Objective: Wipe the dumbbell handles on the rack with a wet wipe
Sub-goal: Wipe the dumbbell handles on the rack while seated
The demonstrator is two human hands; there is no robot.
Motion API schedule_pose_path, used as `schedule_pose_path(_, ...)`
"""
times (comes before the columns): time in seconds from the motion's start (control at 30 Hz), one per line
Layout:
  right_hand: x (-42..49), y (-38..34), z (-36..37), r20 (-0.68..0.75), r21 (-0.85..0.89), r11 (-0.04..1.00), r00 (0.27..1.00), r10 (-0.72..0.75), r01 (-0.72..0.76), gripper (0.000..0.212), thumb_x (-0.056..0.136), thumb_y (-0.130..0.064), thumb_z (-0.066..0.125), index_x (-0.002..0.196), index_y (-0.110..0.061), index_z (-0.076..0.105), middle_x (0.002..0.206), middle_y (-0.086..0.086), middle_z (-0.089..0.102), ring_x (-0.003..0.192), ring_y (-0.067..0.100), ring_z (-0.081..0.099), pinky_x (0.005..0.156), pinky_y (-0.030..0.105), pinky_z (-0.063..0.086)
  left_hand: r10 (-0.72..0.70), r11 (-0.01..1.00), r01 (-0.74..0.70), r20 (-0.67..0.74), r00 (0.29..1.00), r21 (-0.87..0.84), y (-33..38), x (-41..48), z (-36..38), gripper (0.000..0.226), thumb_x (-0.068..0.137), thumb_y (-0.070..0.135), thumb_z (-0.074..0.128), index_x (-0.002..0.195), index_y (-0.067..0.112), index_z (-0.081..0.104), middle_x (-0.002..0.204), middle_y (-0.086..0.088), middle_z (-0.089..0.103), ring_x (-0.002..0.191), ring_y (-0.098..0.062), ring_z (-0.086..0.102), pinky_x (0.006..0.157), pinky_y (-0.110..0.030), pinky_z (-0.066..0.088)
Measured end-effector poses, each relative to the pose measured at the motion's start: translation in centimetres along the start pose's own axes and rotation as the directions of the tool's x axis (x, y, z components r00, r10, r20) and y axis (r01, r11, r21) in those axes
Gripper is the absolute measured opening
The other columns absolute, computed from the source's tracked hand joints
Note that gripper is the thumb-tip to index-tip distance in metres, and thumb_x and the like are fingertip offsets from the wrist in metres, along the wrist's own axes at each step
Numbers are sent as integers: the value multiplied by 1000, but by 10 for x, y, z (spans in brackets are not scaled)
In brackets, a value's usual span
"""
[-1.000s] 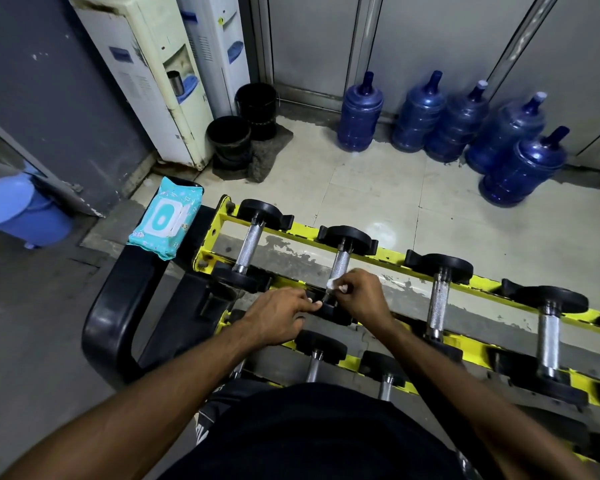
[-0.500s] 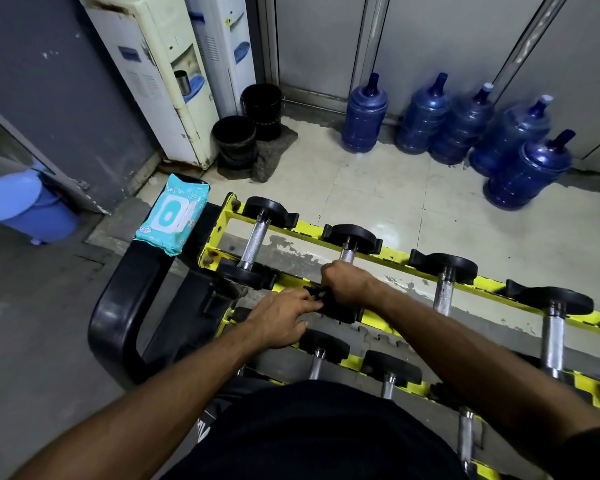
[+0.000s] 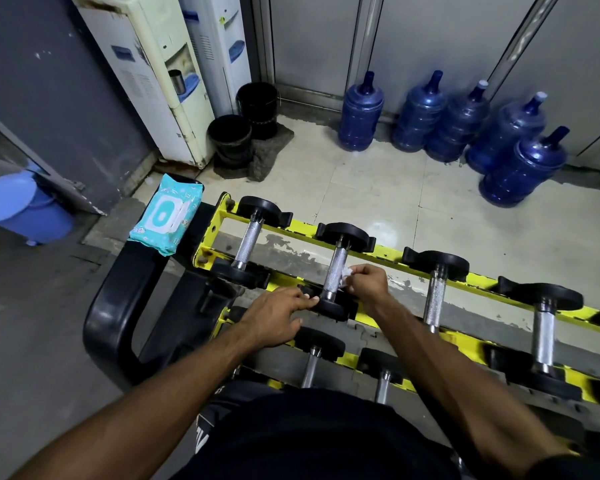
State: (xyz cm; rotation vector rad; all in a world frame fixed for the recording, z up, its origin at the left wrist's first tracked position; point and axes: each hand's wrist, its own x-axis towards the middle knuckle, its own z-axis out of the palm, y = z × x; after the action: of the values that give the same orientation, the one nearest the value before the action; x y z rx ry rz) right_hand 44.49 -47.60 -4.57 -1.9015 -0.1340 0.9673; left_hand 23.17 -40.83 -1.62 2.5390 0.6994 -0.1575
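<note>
Against the 2nd dumbbell handle [image 3: 335,271], right hand [image 3: 369,284] pinches wipe [image 3: 346,274]; left hand [image 3: 274,317] nearby.

Wipes pack [image 3: 167,214] lies left of rack [image 3: 388,258]; water jugs [image 3: 361,112] stand behind.

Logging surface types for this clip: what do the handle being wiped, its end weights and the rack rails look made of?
Dumbbell handle: bare metal, probably steel, silvery with knurled texture. End weights: matte black, possibly rubber-coated. Rack rails: yellow-painted metal, seemingly; paint chipped with dark patches.
</note>
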Motion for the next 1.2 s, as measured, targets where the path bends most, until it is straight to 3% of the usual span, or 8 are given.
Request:
schedule_pose_path(0.1,-1,4,4,53,-20,997,996,74,-74,30,72,22,60,69,-7,54,67,11,53,56,20,50,44,24,42,-25,1000,25,4,1000,-3,4,-2,1,58,94,30,60,149,38,42,141,11,51,132,-9,41,103,-32,40)
schedule_pose_path(0.23,-12,14,-6,144,-78,991,983,116,-106,30,74,20,63,67,-8,52,69,12,52,64,23,54,56,34,48,-67,998,67,2,998,-1,11,-7,4,60,95,30,59,151,37,39,143,11,49,131,-12,42,106,-34,38)
schedule_pose_path(0.5,-36,6,-35,262,267,945,958,120,-191,17,82,18,60,79,1,60,84,16,64,80,29,64,92,47,56,-155,986,155,16,988,-63,27,-5,1,61,93,33,62,150,31,42,142,5,50,133,-17,42,106,-36,39)
schedule_pose_path(0.67,-60,3,-44,336,354,910,937,94,-218,13,82,14,59,91,5,63,96,23,65,76,31,70,70,36,59,-154,978,130,-149,977,-164,50,6,0,56,89,36,67,142,29,52,131,7,59,120,-15,53,99,-36,47)
schedule_pose_path(0.8,-79,2,-53,426,355,895,899,101,-269,17,86,10,55,100,2,61,90,18,69,72,26,70,62,28,58,-179,891,93,-155,972,-443,64,11,4,66,79,42,77,140,32,53,122,8,66,105,-10,63,91,-39,56)
schedule_pose_path(0.97,-99,11,-56,428,313,911,896,117,-269,30,88,0,56,117,0,60,84,13,70,65,19,66,58,27,53,-195,801,71,-148,969,-594,71,2,3,52,81,27,82,129,22,66,113,9,70,98,-2,66,90,-31,57)
schedule_pose_path(1.1,-122,15,-60,431,258,947,900,65,-192,16,88,4,57,100,-5,63,87,18,70,66,21,65,61,29,51,-228,702,106,-80,970,-704,76,-15,7,36,78,16,85,113,16,75,94,14,74,87,-1,70,86,-30,59)
schedule_pose_path(1.2,-139,19,-60,383,229,967,924,16,-111,21,85,9,63,100,-6,64,91,22,71,66,24,68,58,29,52,-283,661,139,-74,956,-738,77,-29,11,28,75,19,88,101,22,78,91,9,76,87,-9,72,84,-33,60)
